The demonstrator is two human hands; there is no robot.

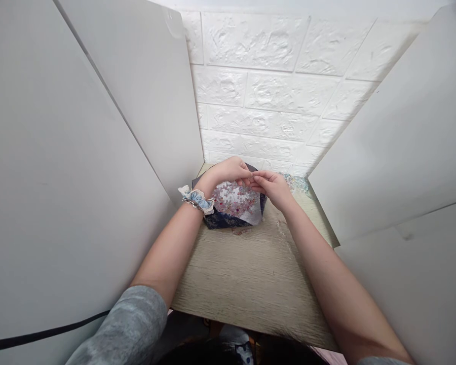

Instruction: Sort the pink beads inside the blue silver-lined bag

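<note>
My left hand (235, 171) and my right hand (269, 186) meet above a dark blue folded tray (228, 221). Both pinch with thumb and fingertips almost touching; what lies between them is too small to make out. Pink, red and clear beads (233, 200) cover the pale inside of the tray. On my left wrist sit a light blue scrunchie with lace edging (199, 197) and a chain bracelet.
Bluish clear beads (298, 185) lie in a heap at the back right of the wooden tabletop (247, 279). A few pinkish beads (242, 231) rest before the tray, and a faint clear strand (285, 235) lies near my right forearm. White panels flank both sides; a white brick-patterned wall (266, 91) stands behind.
</note>
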